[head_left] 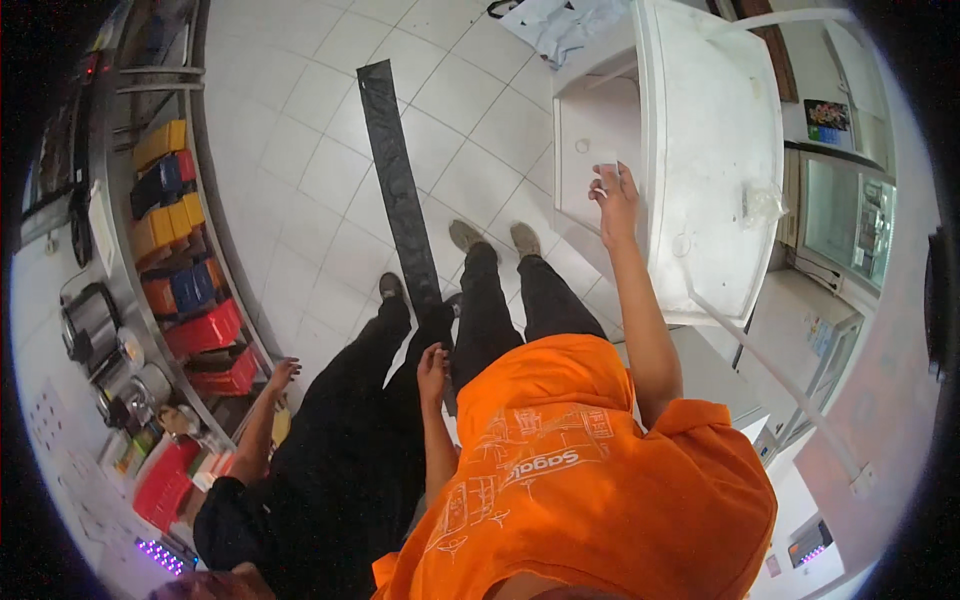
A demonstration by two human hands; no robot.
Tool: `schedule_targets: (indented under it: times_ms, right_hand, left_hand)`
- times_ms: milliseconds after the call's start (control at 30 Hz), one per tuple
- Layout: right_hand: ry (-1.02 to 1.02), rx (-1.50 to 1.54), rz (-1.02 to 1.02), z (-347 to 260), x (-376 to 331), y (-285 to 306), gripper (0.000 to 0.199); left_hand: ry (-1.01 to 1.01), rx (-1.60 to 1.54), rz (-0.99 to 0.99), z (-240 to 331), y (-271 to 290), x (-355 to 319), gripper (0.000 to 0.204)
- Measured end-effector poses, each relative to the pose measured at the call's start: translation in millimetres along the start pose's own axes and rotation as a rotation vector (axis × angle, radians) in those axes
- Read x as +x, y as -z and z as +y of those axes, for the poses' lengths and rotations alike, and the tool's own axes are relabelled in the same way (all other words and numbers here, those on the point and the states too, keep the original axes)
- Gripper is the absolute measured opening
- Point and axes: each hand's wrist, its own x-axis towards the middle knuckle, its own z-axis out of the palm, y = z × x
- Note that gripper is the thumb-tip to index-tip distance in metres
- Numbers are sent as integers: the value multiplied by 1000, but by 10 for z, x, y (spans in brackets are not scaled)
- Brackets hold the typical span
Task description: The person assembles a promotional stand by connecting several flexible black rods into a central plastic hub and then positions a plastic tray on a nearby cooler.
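Note:
My right hand (pixel 615 198) reaches forward to the rim of a white chest-like unit (pixel 710 150) and pinches a small white object (pixel 606 167) over its open recess (pixel 592 140). My left hand (pixel 432 365) hangs by my thigh, fingers loosely apart, holding nothing. I wear an orange shirt and black trousers. Close on my left stands another person in black, whose hand (pixel 283 373) rests at the edge of the shelving.
A long black mat (pixel 395 180) runs across the white tiled floor. Shelves with coloured packets (pixel 175 250) and metal pots (pixel 90 320) line the left. A glass-door cabinet (pixel 845 220) stands at right, and a plastic bag (pixel 565 25) lies at the top.

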Motion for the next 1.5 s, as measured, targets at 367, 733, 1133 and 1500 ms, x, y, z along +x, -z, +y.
schedule_targets:
  times_ms: [367, 733, 1133, 1500]
  right_hand:
    - [-74, -3, 261, 102, 291, -350, 30]
    - [-176, -127, 384, 647, 1941, -213, 30]
    - [-20, -178, 546, 1426, 3579, 66, 38]
    - [102, -267, 367, 2071, 4327, 628, 43]
  left_hand:
    - [-22, 283, -47, 1140, 509, 969, 38]
    - [-123, 254, -52, 2190, -65, 1711, 37]
    - [-120, 243, -212, 2758, -1230, 2978, 24]
    - [-201, 309, -378, 2136, -1780, 3322, 20]
